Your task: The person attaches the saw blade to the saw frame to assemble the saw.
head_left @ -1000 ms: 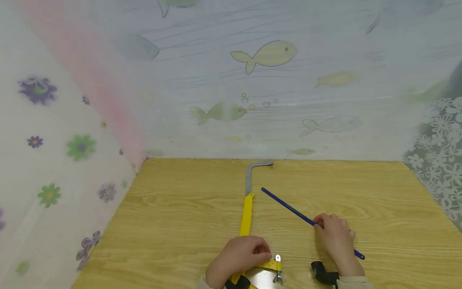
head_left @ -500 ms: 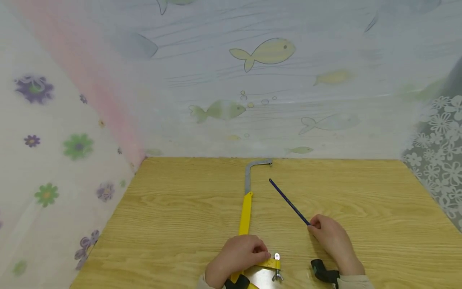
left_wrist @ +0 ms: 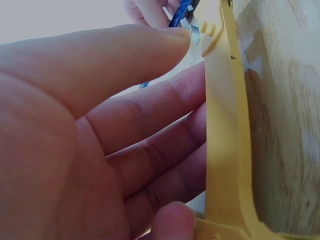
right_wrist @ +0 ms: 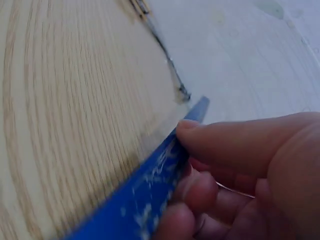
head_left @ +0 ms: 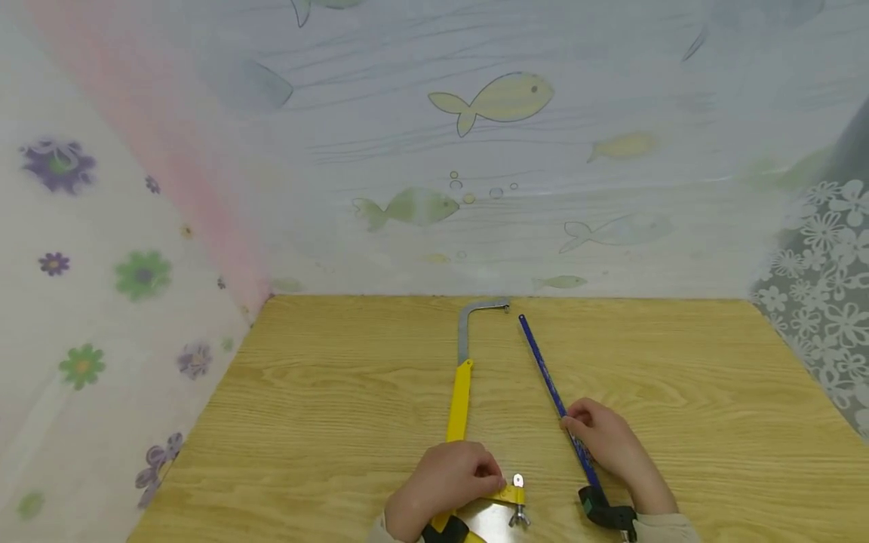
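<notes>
A hacksaw frame (head_left: pixel 459 400) lies lengthwise on the table, its yellow near part joined to a grey far arm (head_left: pixel 465 332) that bends right. My left hand (head_left: pixel 448 475) grips the frame's near end; in the left wrist view, fingers pass behind the yellow bar (left_wrist: pixel 225 125) and the thumb reaches its end. A metal blade tab (head_left: pixel 518 480) and wing nut (head_left: pixel 519 516) stick out right of that hand. To the right, my right hand (head_left: pixel 607 441) pinches a blue hacksaw blade (head_left: pixel 541 362) near its middle, thumb against its face in the right wrist view. The blade's far end points toward the grey arm's tip.
The wood-grain table (head_left: pixel 339 392) meets a fish-patterned wall covering (head_left: pixel 380 256) at the back. A flowered covering (head_left: pixel 102 317) hangs at the left. Black wrist-camera mounts (head_left: pixel 600 509) sit at both wrists, the right one overlapping the blade's near end in the head view.
The blade has swung from a slant to nearly alongside the frame, its far tip moving right and away. My right hand has shifted slightly left with it; the left hand keeps its hold.
</notes>
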